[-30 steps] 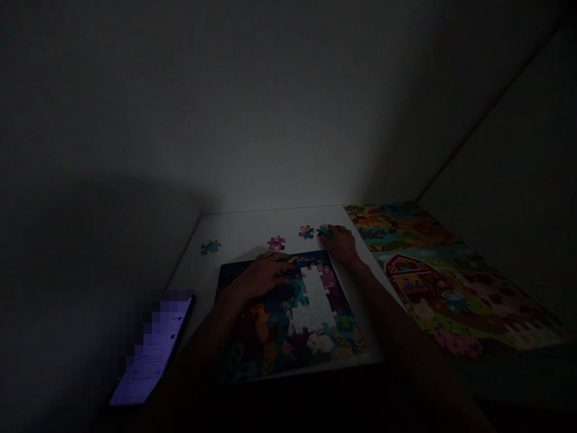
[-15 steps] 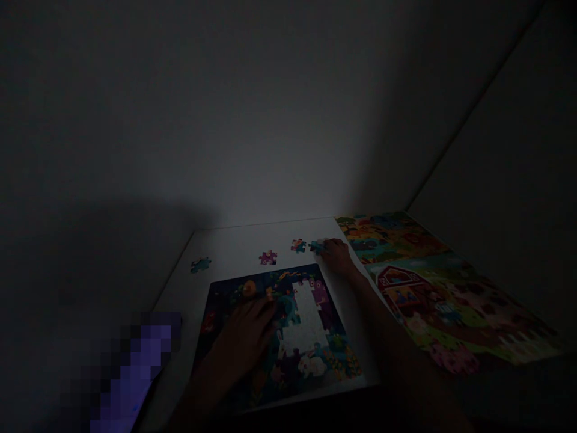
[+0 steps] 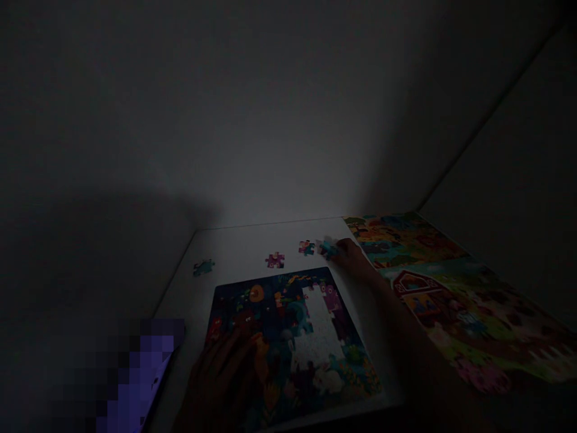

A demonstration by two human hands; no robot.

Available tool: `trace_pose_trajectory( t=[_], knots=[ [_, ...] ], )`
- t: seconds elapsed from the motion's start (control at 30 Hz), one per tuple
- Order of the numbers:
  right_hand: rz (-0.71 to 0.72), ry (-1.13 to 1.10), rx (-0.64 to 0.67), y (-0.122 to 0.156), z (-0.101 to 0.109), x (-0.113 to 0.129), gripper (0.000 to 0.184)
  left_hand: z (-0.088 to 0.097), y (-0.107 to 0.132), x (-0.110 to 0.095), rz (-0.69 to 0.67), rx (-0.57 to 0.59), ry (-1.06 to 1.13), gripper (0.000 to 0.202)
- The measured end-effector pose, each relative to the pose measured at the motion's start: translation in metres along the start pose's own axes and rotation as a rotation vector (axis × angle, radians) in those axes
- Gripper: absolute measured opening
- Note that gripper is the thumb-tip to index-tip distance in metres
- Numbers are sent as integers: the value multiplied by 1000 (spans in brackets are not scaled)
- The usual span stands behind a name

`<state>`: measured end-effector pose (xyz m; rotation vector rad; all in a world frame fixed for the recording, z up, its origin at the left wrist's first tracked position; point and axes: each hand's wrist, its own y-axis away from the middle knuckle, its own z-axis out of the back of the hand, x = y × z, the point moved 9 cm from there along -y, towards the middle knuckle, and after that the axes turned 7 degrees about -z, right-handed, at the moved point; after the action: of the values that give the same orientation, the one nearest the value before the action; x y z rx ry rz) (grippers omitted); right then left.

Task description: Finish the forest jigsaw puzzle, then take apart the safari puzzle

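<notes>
A partly filled jigsaw puzzle [image 3: 279, 337] with a dark blue sea scene lies on the white table, a pale gap showing in its right half. Over its lower left part rests my left hand [image 3: 223, 364], dim, with fingers stretched out. Beyond the puzzle's far right corner, my right hand [image 3: 354, 257] pinches a teal puzzle piece [image 3: 329, 248] at the piece's right side. Left of that lie a pink and teal piece [image 3: 306, 247] and a purple piece [image 3: 274, 260]. Another teal piece [image 3: 204, 267] sits apart at the far left.
On the right lie two finished picture puzzles, a farm scene [image 3: 455, 313] with a red barn and an animal scene [image 3: 401, 237] behind it. A wall [image 3: 270, 120] rises behind the table [image 3: 243, 237]. A blurred purple glowing shape [image 3: 144, 373] is at the lower left. The light is very dim.
My left hand has drawn back toward the lower left, uncovering more of the puzzle. My right hand's grip on the teal piece has shifted, and the piece looks turned. The view has shifted slightly.
</notes>
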<state>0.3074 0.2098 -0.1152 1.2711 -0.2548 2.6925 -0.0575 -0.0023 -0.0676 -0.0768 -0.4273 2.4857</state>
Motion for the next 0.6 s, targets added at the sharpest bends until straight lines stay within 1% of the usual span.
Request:
trace_pose_trajectory(
  t=[0.07, 0.17, 0.27, 0.4, 0.47, 0.6],
  knots=[
    [11, 13, -13, 0, 0, 0, 44, 2, -2, -3, -17, -7, -1, 47],
    [12, 36, -27, 1, 0, 0, 48, 1, -3, -3, -11, 17, 26, 47],
    [31, 36, 2, 3, -2, 1, 54, 0, -2, -1, 20, 11, 31, 44],
    [94, 45, 20, 3, -3, 3, 48, 4, -6, -8, 16, 6, 40, 41],
    [116, 38, 19, 1, -6, -1, 48, 9, -10, -12, 31, 5, 59, 39],
    [129, -18, 13, -5, -9, -11, 56, 14, -14, -16, 81, 0, 83, 40]
  ],
)
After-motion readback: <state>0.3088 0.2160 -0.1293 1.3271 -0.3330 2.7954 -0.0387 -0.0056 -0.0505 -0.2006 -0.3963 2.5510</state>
